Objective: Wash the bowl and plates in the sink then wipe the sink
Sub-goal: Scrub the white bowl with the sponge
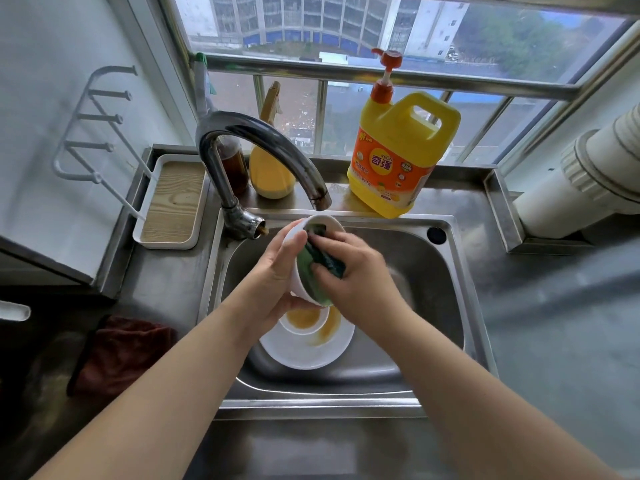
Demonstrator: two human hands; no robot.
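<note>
The left hand (pixel 277 271) grips the white bowl (pixel 304 258) on its side over the sink (pixel 433 271), near its back edge; the right hand (pixel 349 271) pinches a green sponge (pixel 323 259) inside it. A wet bowl could slip onto the 2 sauce-smeared plates (pixel 304 344) stacked below.

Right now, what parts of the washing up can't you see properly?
All head view:
- Bowl inside: hidden by the sponge and right hand.
- Sponge: blurred.
- Big plate: partly behind the left hand.
- Sink drain: covered by dishes.
</note>
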